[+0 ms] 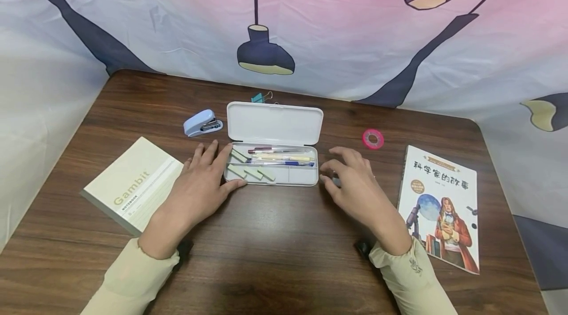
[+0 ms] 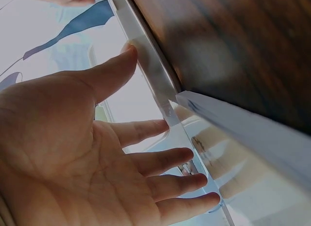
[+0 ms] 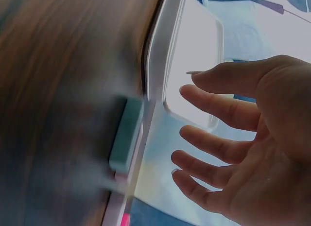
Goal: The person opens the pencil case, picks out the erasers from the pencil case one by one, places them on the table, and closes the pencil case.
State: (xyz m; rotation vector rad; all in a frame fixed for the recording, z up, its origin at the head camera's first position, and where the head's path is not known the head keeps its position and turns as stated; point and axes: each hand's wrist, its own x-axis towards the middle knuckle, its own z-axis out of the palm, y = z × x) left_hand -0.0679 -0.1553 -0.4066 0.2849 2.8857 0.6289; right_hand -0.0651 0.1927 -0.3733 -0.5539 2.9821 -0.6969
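Note:
An open white pencil case [image 1: 303, 175] lies on the table with its lid [image 1: 275, 123] raised at the back. Pens [image 1: 284, 157] fill its rear compartment, and several small pale green strips [image 1: 253, 173] lie in its left part. My left hand [image 1: 199, 187] is spread at the case's left end, fingers nearly straight, the thumb at the front left corner. Beside the right end, my right hand [image 1: 357, 182] hovers with loosely bent fingers, holding nothing. A small greenish block [image 3: 127, 133] lies below that hand in the right wrist view, mostly hidden from the head view.
A cream notebook [image 1: 133, 177] sits at the left, partly behind the left hand. Behind it is a blue stapler [image 1: 201, 122]. A teal binder clip [image 1: 258, 98] lies behind the lid. At the right are a pink ring-shaped roll [image 1: 372, 139] and an illustrated book [image 1: 439, 206].

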